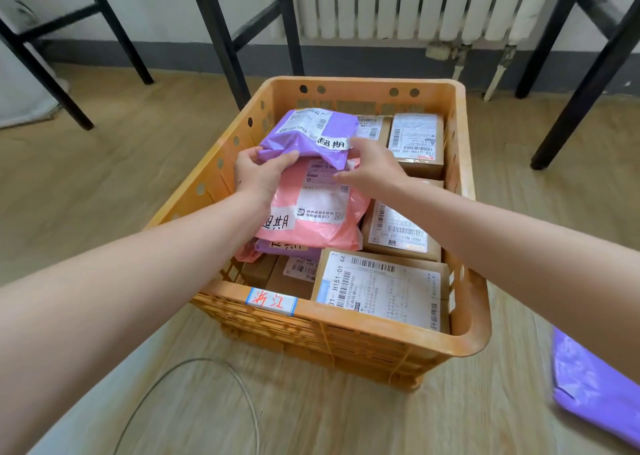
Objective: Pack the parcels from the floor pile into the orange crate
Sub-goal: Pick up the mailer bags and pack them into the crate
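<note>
The orange crate stands on the wood floor, holding several cardboard boxes and soft mailer bags. A purple mailer bag with white labels lies at the crate's far left, partly over a pink mailer bag. My left hand grips the purple bag's near left corner. My right hand rests at the bag's right edge with its fingers spread over the pink bag. A labelled cardboard box fills the crate's near right corner. Another purple parcel lies on the floor at the right edge.
Black table legs stand behind and to both sides of the crate. A white radiator lines the back wall. A thin grey cable loop lies on the floor just in front of the crate.
</note>
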